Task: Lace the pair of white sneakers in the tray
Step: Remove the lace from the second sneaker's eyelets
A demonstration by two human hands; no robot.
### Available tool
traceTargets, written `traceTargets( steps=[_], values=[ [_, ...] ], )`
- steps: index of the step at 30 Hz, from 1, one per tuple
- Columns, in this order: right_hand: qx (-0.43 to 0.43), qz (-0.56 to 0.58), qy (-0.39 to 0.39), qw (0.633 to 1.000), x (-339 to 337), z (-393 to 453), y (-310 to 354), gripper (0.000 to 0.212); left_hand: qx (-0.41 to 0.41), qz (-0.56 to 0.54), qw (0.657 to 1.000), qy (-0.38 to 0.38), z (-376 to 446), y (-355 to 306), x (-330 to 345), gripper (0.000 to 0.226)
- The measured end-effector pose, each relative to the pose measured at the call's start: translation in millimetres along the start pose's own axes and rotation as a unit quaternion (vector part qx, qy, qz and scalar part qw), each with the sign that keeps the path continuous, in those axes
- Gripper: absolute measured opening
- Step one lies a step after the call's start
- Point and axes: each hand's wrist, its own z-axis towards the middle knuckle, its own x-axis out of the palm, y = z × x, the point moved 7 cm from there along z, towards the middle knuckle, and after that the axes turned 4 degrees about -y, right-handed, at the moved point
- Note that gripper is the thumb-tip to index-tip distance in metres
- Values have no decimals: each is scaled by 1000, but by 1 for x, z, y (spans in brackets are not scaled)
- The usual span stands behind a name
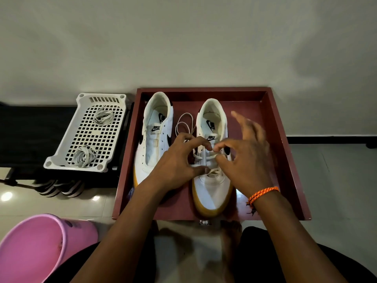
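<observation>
Landmark: dark red tray (289,152) on the pale tiled floor (336,180).
Pink tub (32,246): nearest, off the tray's near-left corner.
Wrist band (262,195): orange cord on the right wrist, over the tray's near-right part.
Left hand (175,166): inside the tray, between the two sneakers, fingers curled, thumb and fingertips pinching the lace (184,124) at the right sneaker's eyelets.
Right hand (242,158): over the right sneaker, thumb and forefinger pinching the lace at mid-tongue; remaining fingers spread upward, blurred.
Right sneaker (212,186): white with gum sole, in the tray's middle, toe toward the near edge, lower eyelets laced.
Lace slack: looped on the tray bottom between the sneakers, toward the far side.
Left sneaker (152,144): along the tray's left wall, toe near, unlaced.
White perforated basket (61,148): just left of the tray, on a black bench (30,129), two bundled spare laces (84,156) inside.
Wall (183,37): behind the tray's far edge.
</observation>
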Motion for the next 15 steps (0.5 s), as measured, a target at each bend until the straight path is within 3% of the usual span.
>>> traceTargets(
  steps=[6,15],
  values=[
    [-42,-73,26,996,30,-12,15,13,0,-41,999,6,0,-2,-1,82],
    [9,-59,-20,998,2,-1,3,6,-13,-43,999,6,2,-1,-1,82]
  ],
)
